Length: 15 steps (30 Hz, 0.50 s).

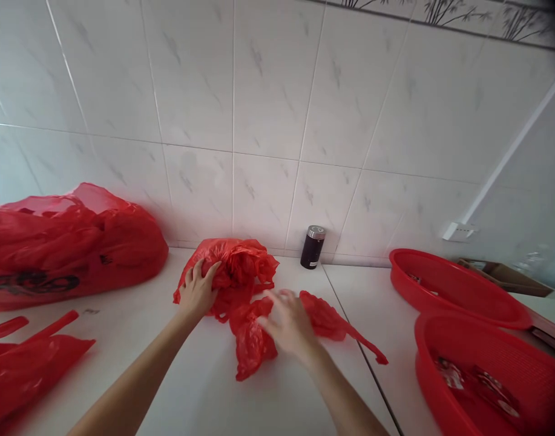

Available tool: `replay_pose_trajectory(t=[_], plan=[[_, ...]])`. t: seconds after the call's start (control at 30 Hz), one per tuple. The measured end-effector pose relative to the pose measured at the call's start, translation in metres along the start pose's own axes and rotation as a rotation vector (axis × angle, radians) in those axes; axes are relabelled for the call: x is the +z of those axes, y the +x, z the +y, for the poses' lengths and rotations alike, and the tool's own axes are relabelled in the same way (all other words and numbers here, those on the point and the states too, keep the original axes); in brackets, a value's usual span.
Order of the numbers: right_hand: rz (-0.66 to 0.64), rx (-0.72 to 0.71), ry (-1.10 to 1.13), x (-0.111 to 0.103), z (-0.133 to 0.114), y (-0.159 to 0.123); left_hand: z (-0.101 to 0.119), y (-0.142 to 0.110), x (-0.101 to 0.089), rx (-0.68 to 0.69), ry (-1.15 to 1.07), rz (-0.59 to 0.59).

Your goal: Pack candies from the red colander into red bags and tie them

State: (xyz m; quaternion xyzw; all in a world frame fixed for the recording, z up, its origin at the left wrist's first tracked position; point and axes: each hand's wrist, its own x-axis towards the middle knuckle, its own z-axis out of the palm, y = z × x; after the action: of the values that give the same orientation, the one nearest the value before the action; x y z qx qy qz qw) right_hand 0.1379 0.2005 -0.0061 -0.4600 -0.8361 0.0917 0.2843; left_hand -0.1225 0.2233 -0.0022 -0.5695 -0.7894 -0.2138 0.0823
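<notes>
Crumpled red plastic bag bundle (254,263) sits mid-bench (204,393), near the tiled wall. Should be light, soft and floppy, a bit slick; thin film probably tears if you yank. Best take a broad handful of the gathered film, not a thin edge. Your left hand (199,293) lies on its left side, fingers spread, not clenched. Your right hand (288,324) is blurred, fingers apart, empty as far as you can see; contact unclear. Just by it: a loose crumpled red bag (254,348) and a red bag with a trailing strap (327,318). Farther out: dark thermos (312,248) behind, big stuffed red bag (72,254) left, red plastic baskets (459,287) right.
</notes>
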Motion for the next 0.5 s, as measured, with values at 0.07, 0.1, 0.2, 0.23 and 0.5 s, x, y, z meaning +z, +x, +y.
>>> replay_pose_trajectory(t=[0.07,0.1,0.2,0.23,0.5], plan=[[-0.265,-0.097,0.038,0.016,-0.019,0.003,-0.001,-0.010,0.001,0.016,0.009,0.004],[-0.379,-0.121,0.010,0.021,-0.021,0.004,-0.003,-0.014,0.000,0.018,0.012,0.004],[-0.449,-0.037,-0.168,0.015,-0.004,0.014,-0.018,-0.020,-0.006,-0.003,0.015,-0.001],[-0.391,0.029,-0.215,0.007,0.004,0.019,-0.023,-0.020,-0.008,-0.012,0.013,-0.004],[-0.153,0.031,-0.149,0.014,-0.034,0.083,-0.026,-0.024,-0.012,0.021,-0.023,-0.006]])
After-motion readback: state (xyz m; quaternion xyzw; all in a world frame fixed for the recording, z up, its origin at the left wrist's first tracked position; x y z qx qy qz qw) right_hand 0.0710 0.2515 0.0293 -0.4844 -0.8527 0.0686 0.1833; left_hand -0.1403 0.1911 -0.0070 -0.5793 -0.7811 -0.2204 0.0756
